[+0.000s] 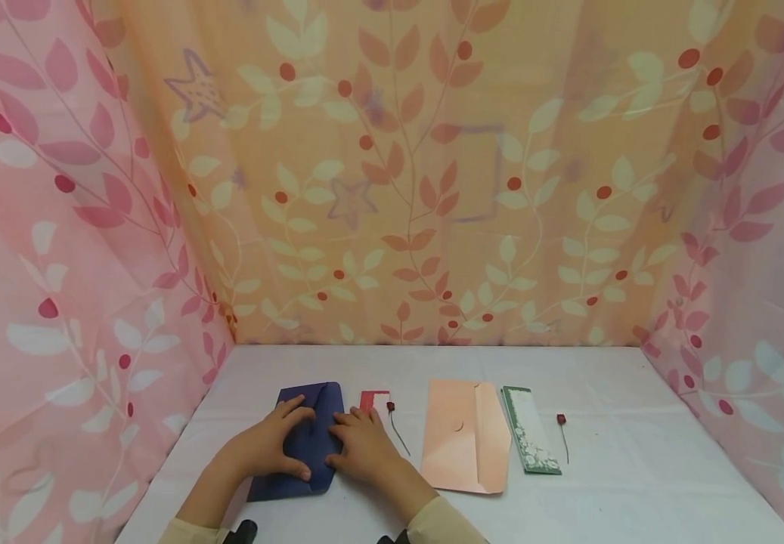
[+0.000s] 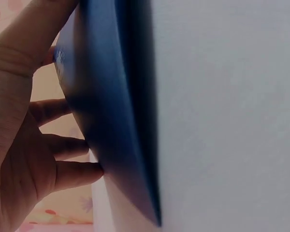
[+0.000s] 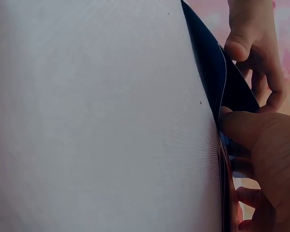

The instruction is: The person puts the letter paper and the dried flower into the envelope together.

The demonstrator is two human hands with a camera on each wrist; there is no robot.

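Observation:
A dark blue envelope (image 1: 322, 434) lies on the table, a long flap along its right side. My left hand (image 1: 265, 446) rests on it, fingers spread toward the far end and thumb near the close end. Along the flap's right edge, the fingers and thumb of my right hand (image 1: 369, 447) touch the paper. In the right wrist view the right thumb (image 3: 241, 126) is at the envelope's edge, where its layers (image 3: 210, 63) stand slightly apart. The left wrist view shows left fingertips on the bulging blue paper (image 2: 106, 96). A red-and-white card (image 1: 373, 396) is partly hidden behind the right hand.
A dried red flower (image 1: 391, 407) on a thin stem lies right of the card. Farther right are a peach envelope (image 1: 453, 438), a green-bordered white card (image 1: 531, 431) and a second red flower (image 1: 562, 420). Patterned curtains (image 1: 432, 189) enclose the white table (image 1: 602, 499).

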